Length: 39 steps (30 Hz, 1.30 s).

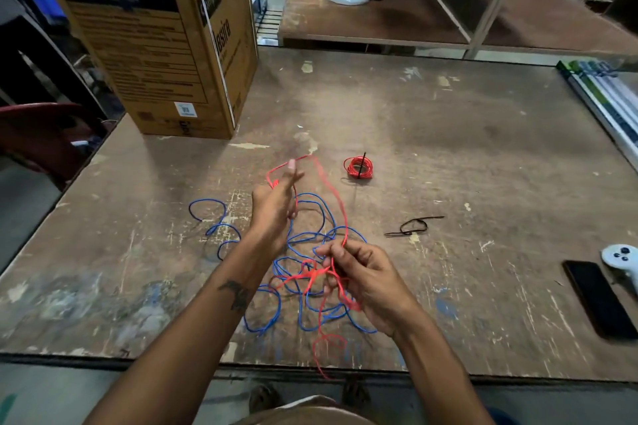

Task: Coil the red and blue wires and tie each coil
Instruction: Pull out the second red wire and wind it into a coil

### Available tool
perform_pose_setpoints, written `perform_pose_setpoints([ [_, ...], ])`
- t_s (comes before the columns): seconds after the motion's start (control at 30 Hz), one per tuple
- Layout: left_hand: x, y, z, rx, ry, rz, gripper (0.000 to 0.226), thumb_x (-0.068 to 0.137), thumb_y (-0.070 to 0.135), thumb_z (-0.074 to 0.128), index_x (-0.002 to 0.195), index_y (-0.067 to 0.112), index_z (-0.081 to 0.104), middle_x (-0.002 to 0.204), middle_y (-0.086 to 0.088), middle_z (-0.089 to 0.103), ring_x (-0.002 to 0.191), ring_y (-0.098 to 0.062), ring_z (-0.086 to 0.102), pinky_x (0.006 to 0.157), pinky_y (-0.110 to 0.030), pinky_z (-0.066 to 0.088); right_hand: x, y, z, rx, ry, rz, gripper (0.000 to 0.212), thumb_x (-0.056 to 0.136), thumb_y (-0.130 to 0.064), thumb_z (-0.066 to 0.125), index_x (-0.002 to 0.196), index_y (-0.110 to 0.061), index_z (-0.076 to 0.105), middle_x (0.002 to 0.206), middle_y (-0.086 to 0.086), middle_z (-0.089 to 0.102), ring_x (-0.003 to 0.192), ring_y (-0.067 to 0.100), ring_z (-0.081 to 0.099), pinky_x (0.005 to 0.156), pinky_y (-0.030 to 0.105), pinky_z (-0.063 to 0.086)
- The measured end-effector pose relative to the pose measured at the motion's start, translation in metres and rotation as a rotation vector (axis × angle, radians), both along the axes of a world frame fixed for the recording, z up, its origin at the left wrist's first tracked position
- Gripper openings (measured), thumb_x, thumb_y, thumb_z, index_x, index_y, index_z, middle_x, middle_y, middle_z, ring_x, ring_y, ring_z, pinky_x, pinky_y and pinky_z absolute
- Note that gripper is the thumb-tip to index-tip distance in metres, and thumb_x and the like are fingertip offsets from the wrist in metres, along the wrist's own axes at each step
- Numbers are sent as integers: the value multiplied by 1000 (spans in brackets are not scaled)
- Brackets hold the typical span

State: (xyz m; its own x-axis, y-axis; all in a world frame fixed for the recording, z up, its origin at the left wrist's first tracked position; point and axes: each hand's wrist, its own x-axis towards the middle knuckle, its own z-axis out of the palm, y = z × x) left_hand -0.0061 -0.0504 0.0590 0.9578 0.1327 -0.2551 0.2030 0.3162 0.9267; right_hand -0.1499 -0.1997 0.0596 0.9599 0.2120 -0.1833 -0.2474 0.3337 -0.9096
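The loose red wire (340, 214), light and springy, lay tangled over the blue wire (310, 238) at table centre. The left hand (276, 203) held a loop raised; the right hand (359, 272) pinched the strand at 5 o'clock. A tied red coil (358, 167) sat at 1 o'clock. Best gripped near the free end.

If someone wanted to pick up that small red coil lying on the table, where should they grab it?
Probably across the red coil beside its black tie, coming from above: it lies flat on the table, apart from the loose wires, its strands bundled there.
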Motion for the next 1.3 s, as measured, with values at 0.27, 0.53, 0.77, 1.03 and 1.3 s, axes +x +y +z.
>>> perform_pose_setpoints([
  [0.27,-79,14,-3,266,-120,-477,52,79,62,85,78,10,77,58,1,38,54,-11,31,51,-28,24,20,-5,11,-172,-90,-374,29,92,-32,81,92,-3,79,81,41,65,62,32,57,62,44,43],
  [0.53,-81,30,-5,214,-220,-704,23,88,27,84,97,6,79,72,-23,38,67,-28,29,58,-16,34,21,-6,14,-148,25,-455,26,84,-29,86,71,-12,70,56,2,56,39,12,36,43,23,24],
  [0.77,-72,32,4,180,-231,-729,10,85,12,78,93,17,83,61,0,43,61,-12,43,63,-19,44,19,-21,31,-2,-9,-86,25,100,-20,68,116,-4,78,88,5,73,39,5,33,47,19,30],
  [1.03,-80,15,-10,340,-314,-597,40,87,36,69,97,-3,71,68,4,29,62,-15,25,58,-36,21,21,-20,36,-371,-53,-155,12,100,-8,72,106,-7,82,82,12,65,45,5,30,43,20,23],
  [1.3,-87,2,-9,191,-304,-509,28,88,37,84,99,11,83,73,-2,56,70,-17,42,63,-33,35,24,-17,38,-369,-92,-289,12,95,-6,76,103,1,81,66,-6,67,41,-2,46,44,8,36],
])
